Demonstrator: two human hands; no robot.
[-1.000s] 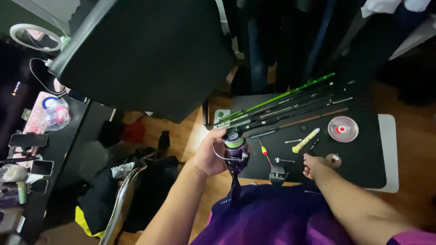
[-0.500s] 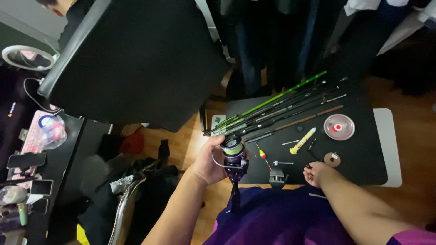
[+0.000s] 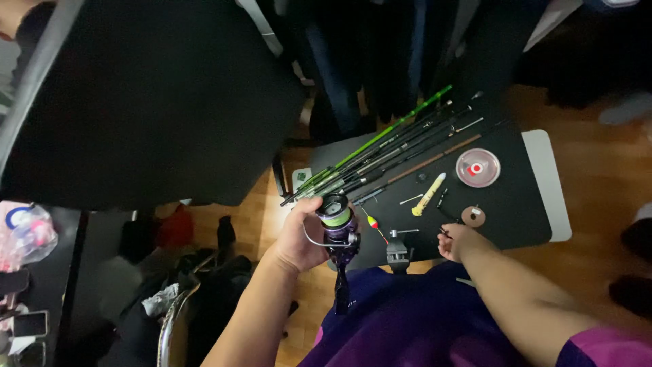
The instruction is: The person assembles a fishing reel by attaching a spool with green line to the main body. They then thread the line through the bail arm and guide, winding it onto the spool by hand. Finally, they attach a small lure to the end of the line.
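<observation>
The left hand (image 3: pixel 302 238) is clenched around a purple spinning reel (image 3: pixel 337 231) (its spool wound with green line), held just off the near edge of the bench (image 3: pixel 536 204). The right hand (image 3: pixel 456 241) rests on the bench with fingers curled; whether it grips anything I cannot tell. Beyond lie rod sections (image 3: pixel 380 153), a yellow float (image 3: pixel 428 194) and a round clear line spool (image 3: pixel 477 167).

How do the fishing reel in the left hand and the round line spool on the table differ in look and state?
The fishing reel is held off the table in the left hand; the round line spool lies flat on the black table, untouched. The reel is dark with green line wound on it; the spool is pale and clear with a red centre. The reel has a wire bail and stem; the spool is a plain disc.
</observation>
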